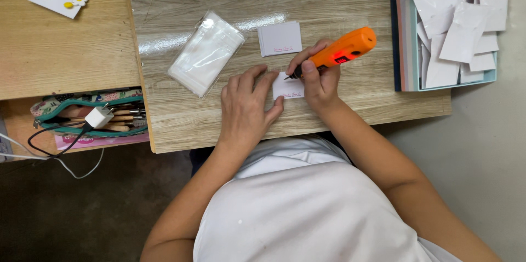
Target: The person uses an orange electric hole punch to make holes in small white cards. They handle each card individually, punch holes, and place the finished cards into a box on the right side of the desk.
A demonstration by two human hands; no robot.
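Pressing the tip of an orange handheld tool (342, 49) onto a small white card (287, 87), the right hand (320, 78) is wrapped tight around the tool's body — its long axis slants up and away to the right of the card, tip pointing down-left. The left hand (246, 106) lies flat, fingers spread, pinning the card's left edge. Judging by the layout, work looks early on: a stack of cards (280, 38) waits just above the card, clear bags (205, 53) lie to its upper left — unfilled.
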